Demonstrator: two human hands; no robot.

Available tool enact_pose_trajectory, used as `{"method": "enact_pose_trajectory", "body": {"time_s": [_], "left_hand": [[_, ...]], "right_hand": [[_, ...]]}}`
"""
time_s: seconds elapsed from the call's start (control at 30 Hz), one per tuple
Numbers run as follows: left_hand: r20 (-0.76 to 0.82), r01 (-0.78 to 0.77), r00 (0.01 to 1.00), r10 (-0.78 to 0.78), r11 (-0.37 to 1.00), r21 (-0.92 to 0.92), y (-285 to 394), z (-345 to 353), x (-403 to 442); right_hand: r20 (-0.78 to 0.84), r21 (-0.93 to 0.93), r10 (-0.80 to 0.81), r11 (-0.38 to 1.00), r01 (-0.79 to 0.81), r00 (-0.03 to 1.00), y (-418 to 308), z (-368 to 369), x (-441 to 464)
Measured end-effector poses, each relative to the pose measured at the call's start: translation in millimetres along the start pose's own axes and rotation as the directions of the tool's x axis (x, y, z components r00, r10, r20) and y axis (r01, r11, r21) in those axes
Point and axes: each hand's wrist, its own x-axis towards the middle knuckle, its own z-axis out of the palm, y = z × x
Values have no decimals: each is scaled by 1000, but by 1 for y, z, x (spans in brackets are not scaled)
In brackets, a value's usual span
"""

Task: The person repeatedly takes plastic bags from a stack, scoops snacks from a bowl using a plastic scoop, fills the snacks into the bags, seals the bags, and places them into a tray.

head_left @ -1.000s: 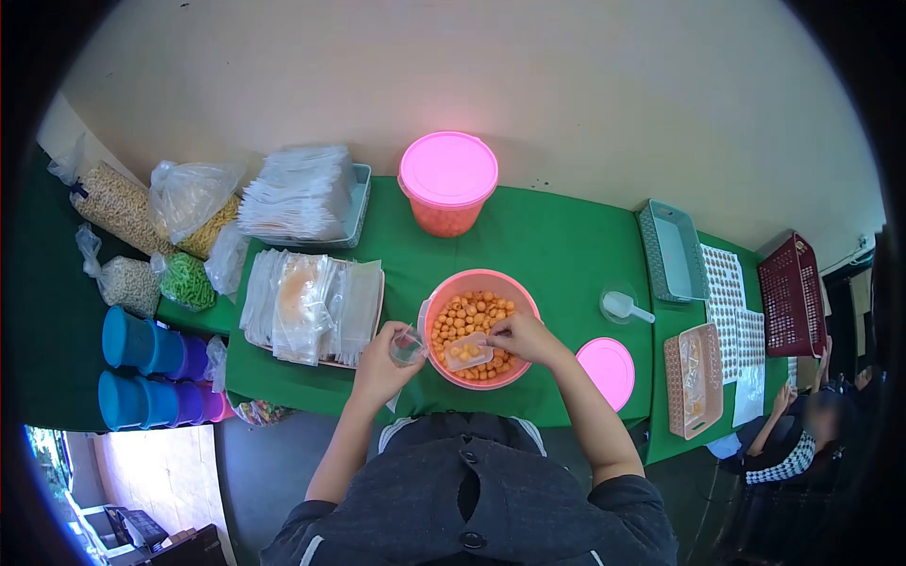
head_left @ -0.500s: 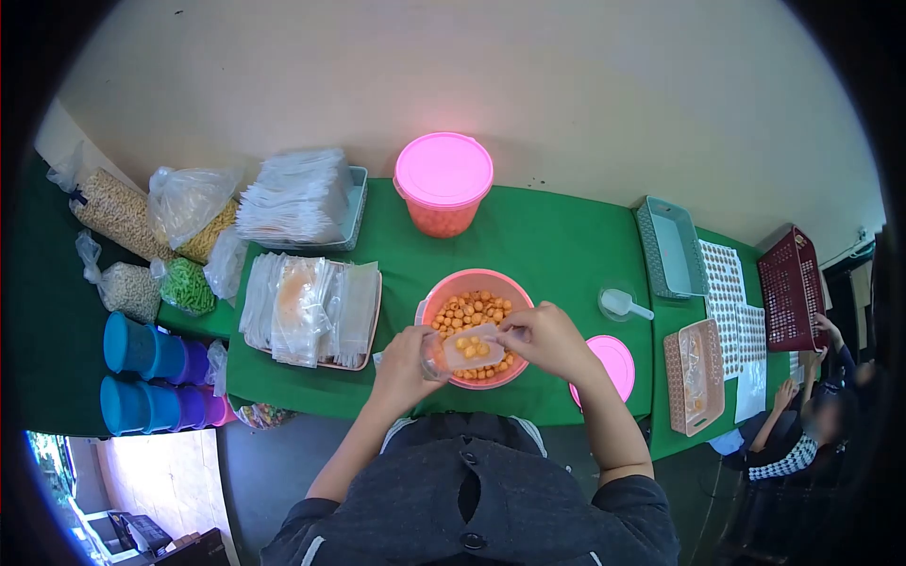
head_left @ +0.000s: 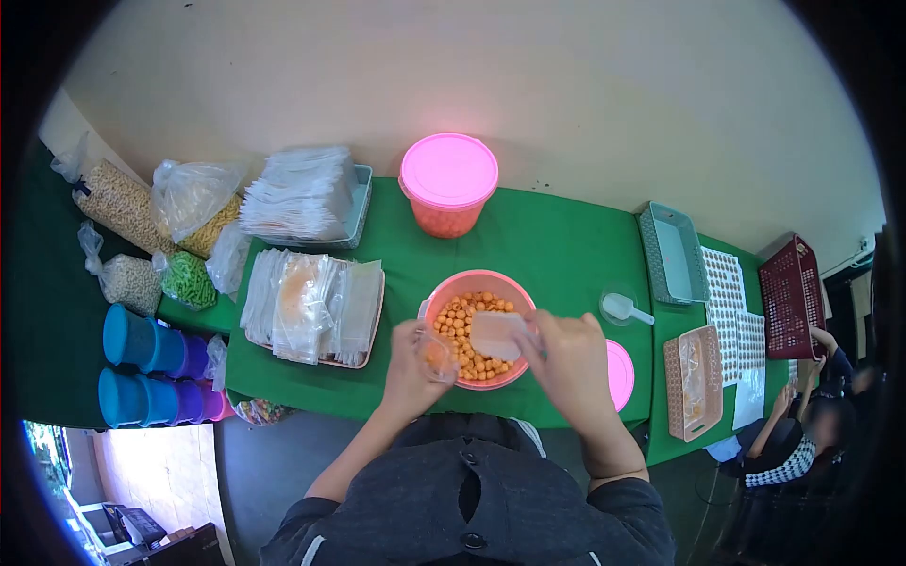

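In front of me stands a pink tub [head_left: 440,287] filled with round orange snack balls [head_left: 457,325]. My left hand [head_left: 404,375] is wrapped round a clear plastic cup [head_left: 438,362] at the tub's near left rim, and some orange shows inside the cup. Over the tub's right side, my right hand [head_left: 570,362] grips a whitish scoop [head_left: 496,334] by its handle. No balls are visible on the scoop. A round pink lid [head_left: 618,374] lies on the green table, partly hidden by my right forearm.
Left are a tray of plastic bags [head_left: 316,307] and a basket of white packets [head_left: 297,193]. Behind the tub stands a lidded pink bucket [head_left: 448,184]. To the right lie another scoop [head_left: 623,307] and baskets [head_left: 675,255]. A person handles a maroon basket [head_left: 791,300].
The scoop, which held several balls beside the cup, has moved right and now shows none. My right hand has shifted right and nearer to me. The cup has tilted slightly.
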Motion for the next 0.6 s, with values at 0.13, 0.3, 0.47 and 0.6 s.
{"method": "enact_pose_trajectory", "body": {"time_s": [0.13, 0.3, 0.47, 0.6], "left_hand": [[-346, -31, 931, -116, 920, -392, 9, -14, 2], [-101, 142, 938, -331, 634, -760, 1, -37, 6], [-159, 116, 942, -296, 732, -671, 13, -35, 8], [-64, 194, 942, -330, 688, -699, 19, -24, 5]], "right_hand": [[95, 24, 108, 994, -111, 990, 46, 63, 2], [293, 97, 44, 992, -75, 955, 68, 131, -17], [64, 301, 8, 953, -27, 998, 33, 108, -6], [269, 918, 107, 272, -288, 957, -4, 91, 1]]}}
